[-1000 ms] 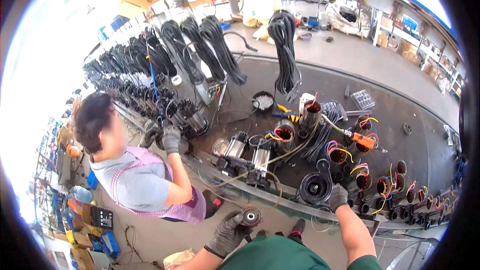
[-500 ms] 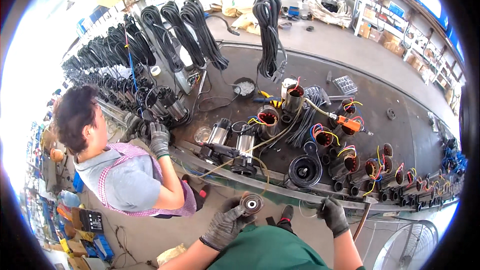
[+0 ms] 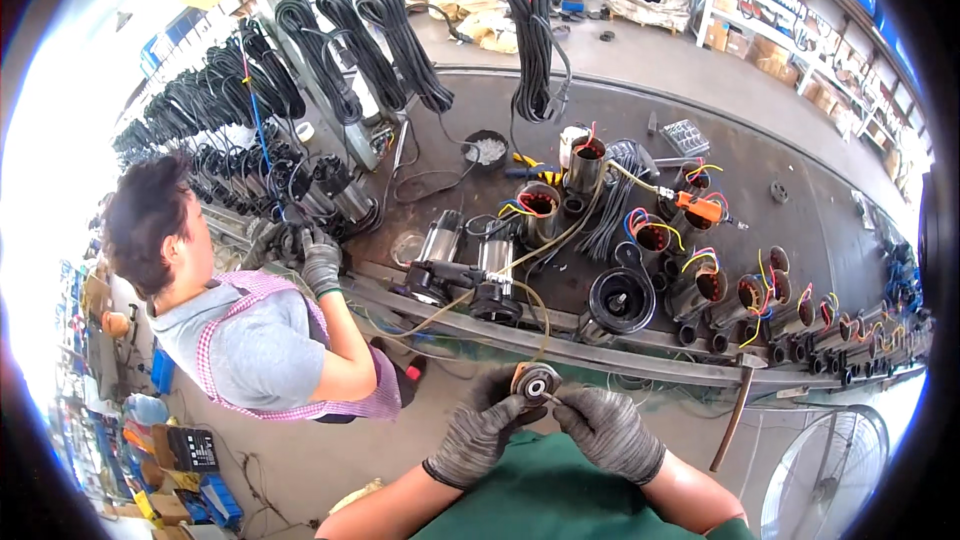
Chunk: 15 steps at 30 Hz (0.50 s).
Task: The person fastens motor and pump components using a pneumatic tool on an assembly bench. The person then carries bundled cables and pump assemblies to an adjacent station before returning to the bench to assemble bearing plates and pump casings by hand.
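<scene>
My left hand (image 3: 478, 437) is closed round a small round part (image 3: 536, 382), steadying it at chest height, below the counter (image 3: 760, 230) edge. Right hand (image 3: 603, 427) pinches at its centre w/ fingertips, prob. for finer control. Co-worker (image 3: 240, 330) works beside.

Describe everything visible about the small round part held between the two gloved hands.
The small round part is a disc-like piece with a dark outer ring, a pale metallic middle and an orange-brown patch at its upper left edge. It faces up toward the camera, held in front of the green apron, below the edge of the workbench. The left hand, in a grey knit glove, cups it from below and the left. The right hand, also gloved, brings its fingers to the part's right side. Finer detail is too small to tell.
</scene>
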### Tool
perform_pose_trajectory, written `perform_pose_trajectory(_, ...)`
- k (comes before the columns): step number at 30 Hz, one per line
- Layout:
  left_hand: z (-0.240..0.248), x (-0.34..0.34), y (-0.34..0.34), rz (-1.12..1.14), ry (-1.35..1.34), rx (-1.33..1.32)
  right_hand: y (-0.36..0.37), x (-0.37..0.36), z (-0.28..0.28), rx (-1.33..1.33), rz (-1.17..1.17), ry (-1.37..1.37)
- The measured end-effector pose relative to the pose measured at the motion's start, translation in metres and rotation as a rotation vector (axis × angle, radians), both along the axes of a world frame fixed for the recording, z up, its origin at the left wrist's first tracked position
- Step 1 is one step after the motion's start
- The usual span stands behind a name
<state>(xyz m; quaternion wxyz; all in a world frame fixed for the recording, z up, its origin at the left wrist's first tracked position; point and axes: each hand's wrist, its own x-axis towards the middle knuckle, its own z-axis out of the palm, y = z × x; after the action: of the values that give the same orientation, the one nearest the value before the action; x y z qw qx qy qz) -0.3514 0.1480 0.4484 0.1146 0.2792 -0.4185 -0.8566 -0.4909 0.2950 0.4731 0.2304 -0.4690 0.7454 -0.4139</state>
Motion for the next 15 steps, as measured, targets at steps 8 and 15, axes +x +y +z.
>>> perform_pose_trajectory(8, -0.007, 0.007, 0.004, -0.030, 0.158, -0.009, -0.001, 0.008, -0.011, 0.074, -0.017, -0.106)
perform_pose_trajectory(15, 0.012, 0.007, 0.008, -0.020, 0.029, -0.137, -0.003, 0.009, -0.007, 0.042, -0.020, -0.175)
